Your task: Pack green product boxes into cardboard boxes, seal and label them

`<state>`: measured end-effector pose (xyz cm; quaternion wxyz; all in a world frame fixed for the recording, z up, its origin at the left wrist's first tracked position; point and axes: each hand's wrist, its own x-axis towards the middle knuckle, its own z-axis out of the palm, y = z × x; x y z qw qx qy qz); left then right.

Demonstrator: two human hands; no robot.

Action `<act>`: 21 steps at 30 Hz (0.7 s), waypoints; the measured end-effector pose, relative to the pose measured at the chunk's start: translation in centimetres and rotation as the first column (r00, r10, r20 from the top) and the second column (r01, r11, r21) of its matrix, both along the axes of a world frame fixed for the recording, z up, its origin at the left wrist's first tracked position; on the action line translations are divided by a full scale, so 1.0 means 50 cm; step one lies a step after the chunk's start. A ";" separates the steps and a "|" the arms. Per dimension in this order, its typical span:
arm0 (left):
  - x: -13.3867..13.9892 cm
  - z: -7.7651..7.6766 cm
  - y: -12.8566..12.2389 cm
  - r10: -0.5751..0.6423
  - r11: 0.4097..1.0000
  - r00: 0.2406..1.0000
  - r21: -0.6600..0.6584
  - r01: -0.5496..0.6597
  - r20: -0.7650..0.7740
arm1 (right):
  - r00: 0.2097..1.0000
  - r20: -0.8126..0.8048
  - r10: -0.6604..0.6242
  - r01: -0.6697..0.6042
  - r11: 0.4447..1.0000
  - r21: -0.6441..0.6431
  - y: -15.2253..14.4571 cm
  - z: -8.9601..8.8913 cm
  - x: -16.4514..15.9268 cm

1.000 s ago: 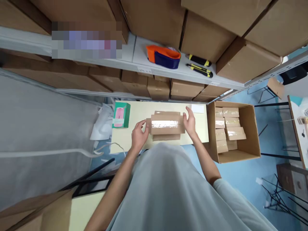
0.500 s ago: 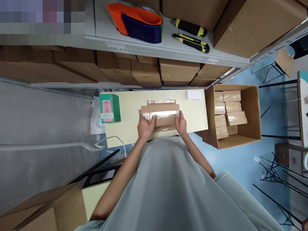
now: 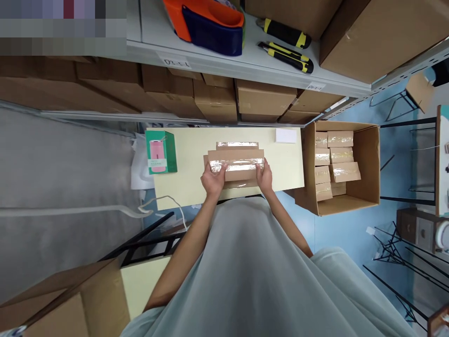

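A small brown cardboard box [image 3: 236, 174], with shiny clear tape along its top, is held level between my two hands over the cream table [image 3: 189, 159]. My left hand [image 3: 213, 180] grips its left end, thumb on top. Around the right end my right hand [image 3: 264, 177] is closed, its thumb also pressing the top. Other taped cardboard [image 3: 237, 145] shows just beyond the box, and more peeks out beneath its near side. How these pieces lie under the held box is hidden.
An open carton [image 3: 365, 187] with several taped boxes stands right of the table. On the table are a green box [image 3: 171, 152] and a white card [image 3: 286, 135]. The shelf [image 3: 217, 63] above bears a tape dispenser [image 3: 213, 30], two utility knives [image 3: 286, 33] and cartons.
The view has shifted slightly, so the shelf items appear further right and higher. Both hands keep their hold on the box, which stays in nearly the same place.
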<state>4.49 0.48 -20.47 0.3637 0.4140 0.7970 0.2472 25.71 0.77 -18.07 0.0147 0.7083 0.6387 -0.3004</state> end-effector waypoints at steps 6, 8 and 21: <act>-0.033 -0.042 -0.013 -0.011 0.982 0.973 0.188 -0.033 0.230 | 0.782 -0.547 -0.298 0.414 0.905 0.098 -0.016 -0.055 0.033; -0.041 -0.046 -0.009 -0.015 0.988 0.961 0.152 -0.028 0.277 | 0.754 -0.573 -0.321 0.429 0.901 0.059 -0.010 -0.062 0.041; -0.074 0.074 0.012 0.079 0.972 0.966 0.197 -0.130 0.248 | 0.767 -0.525 -0.368 0.515 0.842 0.162 0.023 0.053 0.051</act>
